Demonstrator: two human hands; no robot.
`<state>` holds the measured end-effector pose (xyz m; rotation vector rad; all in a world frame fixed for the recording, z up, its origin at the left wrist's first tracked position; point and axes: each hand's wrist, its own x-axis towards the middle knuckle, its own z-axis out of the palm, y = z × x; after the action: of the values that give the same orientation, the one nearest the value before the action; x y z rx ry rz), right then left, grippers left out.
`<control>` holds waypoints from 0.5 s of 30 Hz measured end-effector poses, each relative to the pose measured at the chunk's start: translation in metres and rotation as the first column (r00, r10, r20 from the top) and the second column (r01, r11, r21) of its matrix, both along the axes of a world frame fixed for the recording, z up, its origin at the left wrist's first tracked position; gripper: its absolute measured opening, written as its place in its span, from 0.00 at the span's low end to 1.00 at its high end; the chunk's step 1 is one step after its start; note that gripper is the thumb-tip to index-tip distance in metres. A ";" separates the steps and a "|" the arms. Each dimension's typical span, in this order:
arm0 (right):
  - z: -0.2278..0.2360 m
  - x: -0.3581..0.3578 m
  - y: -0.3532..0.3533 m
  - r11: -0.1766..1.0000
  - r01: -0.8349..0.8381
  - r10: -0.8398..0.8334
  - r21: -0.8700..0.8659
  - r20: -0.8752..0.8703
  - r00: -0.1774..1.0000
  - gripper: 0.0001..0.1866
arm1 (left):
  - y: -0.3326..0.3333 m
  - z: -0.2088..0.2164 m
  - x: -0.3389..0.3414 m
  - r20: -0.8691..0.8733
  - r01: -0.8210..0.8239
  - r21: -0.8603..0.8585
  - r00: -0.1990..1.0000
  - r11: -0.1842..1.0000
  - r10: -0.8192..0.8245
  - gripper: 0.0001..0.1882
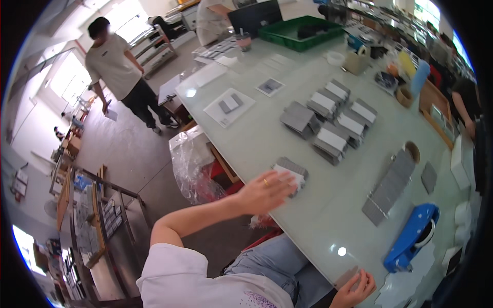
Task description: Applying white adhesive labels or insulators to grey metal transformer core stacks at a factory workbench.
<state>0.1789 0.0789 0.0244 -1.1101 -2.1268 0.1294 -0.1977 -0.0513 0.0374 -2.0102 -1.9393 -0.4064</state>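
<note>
My left hand (269, 191) lies flat, fingers stretched out, over a small stack of grey pieces (295, 167) with a white band across it. The hand hides part of that stack near the table's left edge. Close to the near edge of the table, my right hand (355, 290) has its fingers curled toward the thumb. Anything in its grasp is too small or hidden to make out. A dull grey-brown patch, perhaps a reflection, shows beside its fingertips. Beyond the right hand stands a blue tape dispenser (411, 238).
Several grey stacks with white bands (331, 138) sit mid-table. Right of them lie a long grey row of pieces (389, 187) and a tape roll (412, 152). A green crate (300, 43) stands at the back. Another person (120, 69) stands on the floor at left.
</note>
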 end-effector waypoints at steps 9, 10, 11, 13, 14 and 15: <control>0.012 -0.018 0.014 0.996 -0.053 0.051 -0.074 -0.036 0.998 0.16 | 0.068 -0.051 0.199 0.442 0.222 0.176 0.853 0.959 -0.278 0.34; 0.007 -0.010 0.015 0.995 -0.032 0.028 -0.091 -0.044 0.999 0.16 | 0.070 -0.064 0.206 0.460 0.237 0.068 0.854 0.969 -0.242 0.35; 0.001 -0.002 0.016 0.994 0.003 -0.009 -0.112 -0.050 0.999 0.16 | 0.071 -0.063 0.206 0.392 0.256 0.031 0.886 0.966 -0.247 0.35; -0.008 0.016 0.018 0.955 0.062 -0.098 -0.291 -0.109 0.989 0.16 | 0.065 -0.053 0.201 0.426 0.250 0.003 0.876 0.968 -0.228 0.36; -0.014 0.027 0.020 0.885 0.094 -0.190 -0.455 -0.169 0.967 0.16 | 0.063 -0.050 0.200 0.448 0.237 -0.025 0.871 0.971 -0.202 0.36; -0.021 0.034 0.025 0.877 0.146 -0.241 -0.458 -0.157 0.958 0.16 | 0.062 -0.046 0.198 0.434 0.225 -0.028 0.880 0.974 -0.191 0.36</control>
<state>0.2129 0.1035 0.0033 -1.4940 -1.8259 0.6364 0.0003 0.0109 -0.0091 -2.3472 -2.0030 -0.9111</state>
